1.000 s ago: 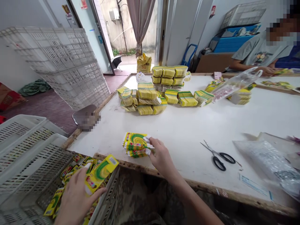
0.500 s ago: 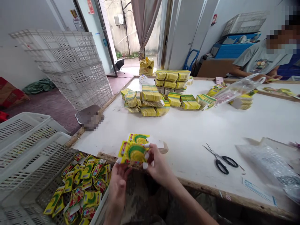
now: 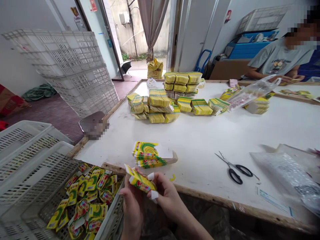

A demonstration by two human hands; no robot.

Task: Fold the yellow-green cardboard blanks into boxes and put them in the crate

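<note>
A small yellow-and-green printed cardboard box (image 3: 140,181) is tilted between my hands at the table's front edge. My right hand (image 3: 166,196) pinches its right end, with white wraps on the thumb and a finger. My left hand (image 3: 132,203) supports the left end from below; its thumb stands away and its other fingers are partly hidden behind the box. Just beyond lies a pile of flat yellow cartons (image 3: 150,154) with white flaps. A small yellow curved piece (image 3: 172,177) rests on the table near my right hand.
At left, a white crate (image 3: 65,150) holds many filled yellow packets (image 3: 87,200). Stacked carton bundles (image 3: 160,103) stand farther back on the white table (image 3: 200,140). Scissors (image 3: 235,169) and clear plastic bags (image 3: 287,173) lie at right. A co-worker (image 3: 280,60) sits across the table.
The box has come down and toward me from in front of the pile and tilted over. My left hand has risen to it, and the carton pile is now more exposed.
</note>
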